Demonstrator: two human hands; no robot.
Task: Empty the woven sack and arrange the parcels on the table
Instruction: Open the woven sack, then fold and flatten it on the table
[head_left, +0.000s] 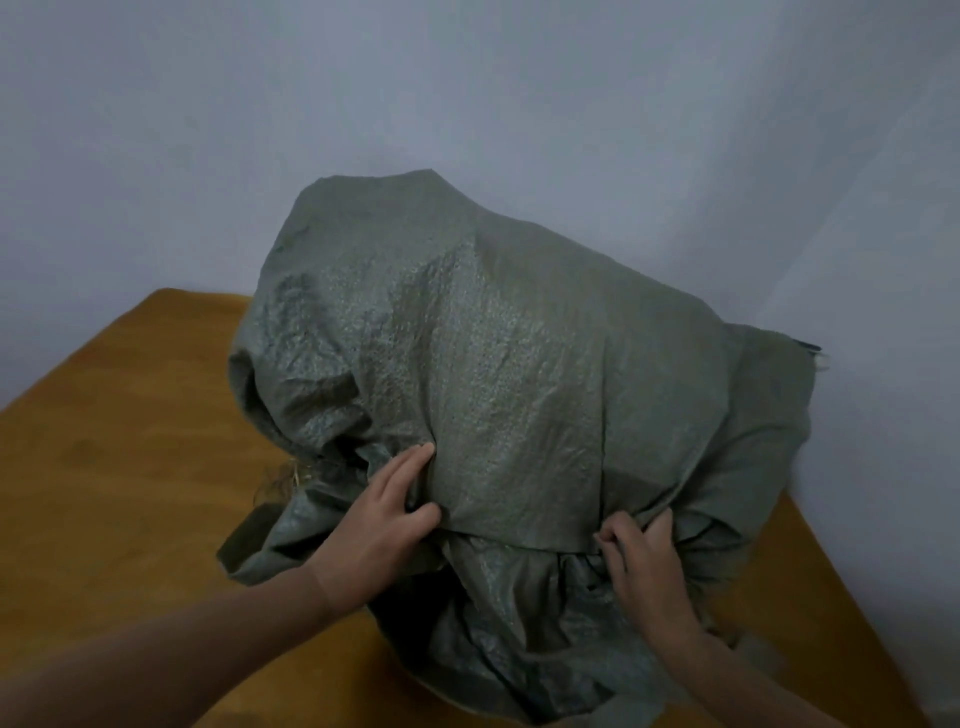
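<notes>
Pale walls backed the table (130, 415) where the woven sack (493, 364) bulged, no parcels out. Left hand (379, 525) pressed it flat-fingered; right hand (644, 561) pinched a fold.

you're looking at the woven sack (493, 364) showing its coarse grey-green weave, plastic-looking strands crossing in a fine grid. its upper face is catching the light with a dull, grainy sheen, while the deeper folds are reading matt and dark. the cloth is creasing stiffly where your right hand (644, 556) is bunching it, and it's lying smoother under the flat fingers of your left hand (384, 514). pale loose fibres (291, 475) are fraying out at its left edge. the table (130, 441) is showing as brown wood with faint grain, smooth and matt. the wall (467, 78) behind is looking like plain, flat, matt paint.
</notes>
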